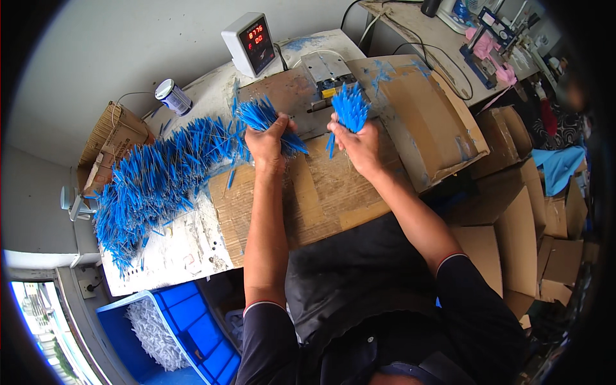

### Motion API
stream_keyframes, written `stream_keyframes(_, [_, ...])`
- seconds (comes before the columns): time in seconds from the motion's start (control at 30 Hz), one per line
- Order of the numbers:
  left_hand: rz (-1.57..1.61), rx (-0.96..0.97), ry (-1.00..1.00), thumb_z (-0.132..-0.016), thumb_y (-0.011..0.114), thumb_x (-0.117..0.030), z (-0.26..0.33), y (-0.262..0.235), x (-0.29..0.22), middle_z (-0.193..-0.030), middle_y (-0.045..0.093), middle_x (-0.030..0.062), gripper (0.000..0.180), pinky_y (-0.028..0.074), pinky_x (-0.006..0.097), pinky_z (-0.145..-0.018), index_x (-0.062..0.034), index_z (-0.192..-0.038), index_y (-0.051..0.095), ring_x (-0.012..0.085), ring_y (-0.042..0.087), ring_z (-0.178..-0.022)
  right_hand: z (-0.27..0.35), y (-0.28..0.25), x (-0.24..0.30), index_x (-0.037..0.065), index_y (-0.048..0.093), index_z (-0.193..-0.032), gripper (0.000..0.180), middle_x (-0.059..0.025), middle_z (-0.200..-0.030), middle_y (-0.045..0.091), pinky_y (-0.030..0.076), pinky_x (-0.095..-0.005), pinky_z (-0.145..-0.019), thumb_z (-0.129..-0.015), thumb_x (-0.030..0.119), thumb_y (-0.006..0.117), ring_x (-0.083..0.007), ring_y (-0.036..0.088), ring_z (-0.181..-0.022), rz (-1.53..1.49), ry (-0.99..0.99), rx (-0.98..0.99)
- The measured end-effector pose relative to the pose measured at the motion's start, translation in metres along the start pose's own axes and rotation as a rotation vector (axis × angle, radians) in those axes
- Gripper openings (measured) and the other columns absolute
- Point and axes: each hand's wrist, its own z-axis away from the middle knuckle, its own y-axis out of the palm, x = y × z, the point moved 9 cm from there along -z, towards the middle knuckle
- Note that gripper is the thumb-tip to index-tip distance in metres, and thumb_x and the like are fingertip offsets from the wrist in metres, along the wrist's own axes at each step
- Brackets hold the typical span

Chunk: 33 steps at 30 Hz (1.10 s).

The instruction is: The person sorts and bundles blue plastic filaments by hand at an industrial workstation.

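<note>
Blue crate (192,333) at near left, white strips heaped inside. Cardboard sheet (321,192) overhangs the bench's near edge. Left hand (268,142) clamped on a blue stick bundle (262,115); right hand (359,144) clamped on another bundle (350,108). Loose stick heap (154,179) crowds left. Metal can (173,96) at far edge.

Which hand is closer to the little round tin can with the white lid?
Left. The left hand, gripping a bundle of blue sticks, sits to the right of the can; the right hand is farther right still.
</note>
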Motion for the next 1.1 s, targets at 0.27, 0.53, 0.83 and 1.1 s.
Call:
stream_keyframes(0.27, [0.079, 0.031, -0.047, -0.085, 0.073, 0.005, 0.002, -0.001, -0.004, -0.080, 0.068, 0.0102, 0.016, 0.056, 0.033, -0.057, 0.0012, -0.095, 0.062, 0.0214, 0.067, -0.062, 0.016, -0.004, 0.026, 0.002, 0.071, -0.103, 0.013, -0.0005, -0.080, 0.068, 0.045, -0.0222, -0.052, -0.090, 0.003, 0.074, -0.0040, 0.056, -0.060, 0.007, -0.189, -0.046])
stream_keyframes(0.53, [-0.131, 0.310, -0.180, -0.085, 0.077, 0.000, 0.025, 0.034, 0.008, -0.089, 0.071, 0.0116, 0.029, 0.054, 0.031, -0.054, 0.0052, -0.111, 0.066, 0.0161, 0.063, -0.059, -0.008, -0.006, 0.015, -0.001, 0.067, -0.100, 0.015, -0.0097, -0.083, 0.072, 0.053, -0.0287, -0.053, -0.087, -0.003, 0.074, -0.0139, 0.065, -0.062, -0.385, 0.058, -0.110])
stream_keyframes(0.83, [-0.154, 0.290, -0.165, -0.083, 0.080, -0.002, 0.027, 0.041, 0.014, -0.084, 0.073, 0.0112, 0.020, 0.052, 0.029, -0.052, 0.0027, -0.098, 0.068, 0.0151, 0.062, -0.056, -0.012, 0.018, 0.013, 0.000, 0.068, -0.102, 0.017, -0.0118, -0.089, 0.074, 0.048, -0.0269, -0.053, -0.087, 0.001, 0.076, -0.0116, 0.062, -0.063, -0.381, 0.114, -0.051])
stream_keyframes(1.1, [-0.155, 0.241, -0.195, -0.082, 0.079, 0.001, 0.011, 0.015, 0.004, -0.085, 0.074, 0.0168, 0.021, 0.054, 0.030, -0.053, 0.0032, -0.099, 0.067, 0.0170, 0.064, -0.056, 0.000, -0.040, 0.030, 0.000, 0.071, -0.104, 0.016, -0.0082, -0.085, 0.075, 0.051, -0.0269, -0.056, -0.090, 0.007, 0.074, -0.0108, 0.064, -0.063, 0.247, -0.068, -0.102])
